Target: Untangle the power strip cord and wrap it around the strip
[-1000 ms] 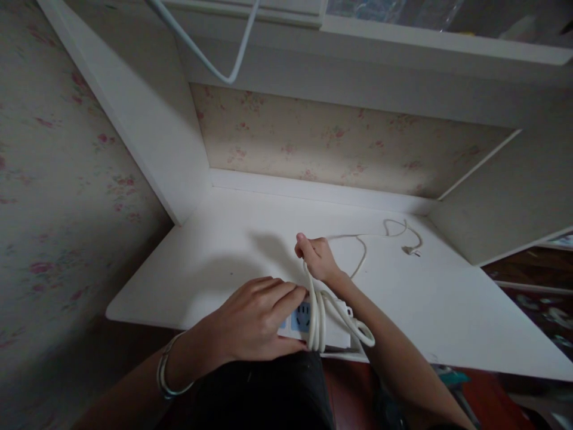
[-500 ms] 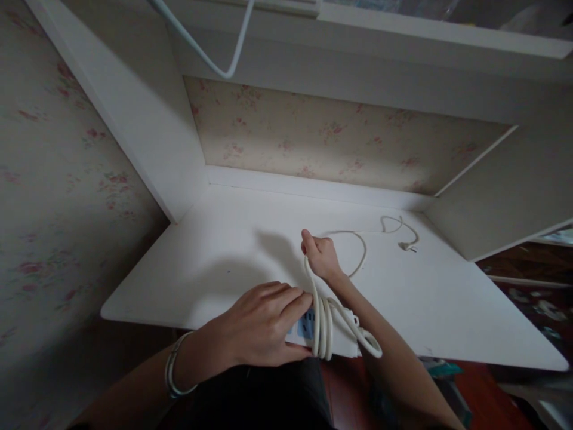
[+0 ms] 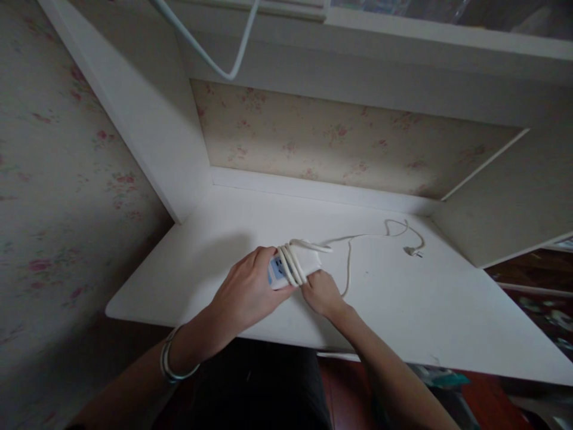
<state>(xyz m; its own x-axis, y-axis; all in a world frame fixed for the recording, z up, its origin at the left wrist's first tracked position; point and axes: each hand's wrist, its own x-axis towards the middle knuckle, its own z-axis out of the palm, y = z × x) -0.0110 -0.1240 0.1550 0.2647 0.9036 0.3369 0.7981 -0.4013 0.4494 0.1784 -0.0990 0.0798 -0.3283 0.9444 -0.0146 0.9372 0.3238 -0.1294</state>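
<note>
My left hand (image 3: 248, 286) grips one end of a white power strip (image 3: 310, 260) with blue socket faces, held above the white desk. Several turns of white cord (image 3: 292, 266) are wound around the strip, with a loose loop standing off its far end. Right below the windings is my right hand (image 3: 323, 294), closed on the cord; its fingertips are partly hidden by the strip. From there the cord's free length trails over the desk to a plug (image 3: 412, 252) on the right.
The white desktop (image 3: 394, 298) runs up to a flowered wall panel (image 3: 313, 140), with side panels left and right. Overhead are a shelf (image 3: 425, 36) and a pale bent rod (image 3: 230, 74). Below the front edge, a teal item (image 3: 450, 377) is partly visible.
My right hand has come from the far side of the strip round to its near, lower side with the cord. The left hand has raised the strip farther over the desk and tilted it.
</note>
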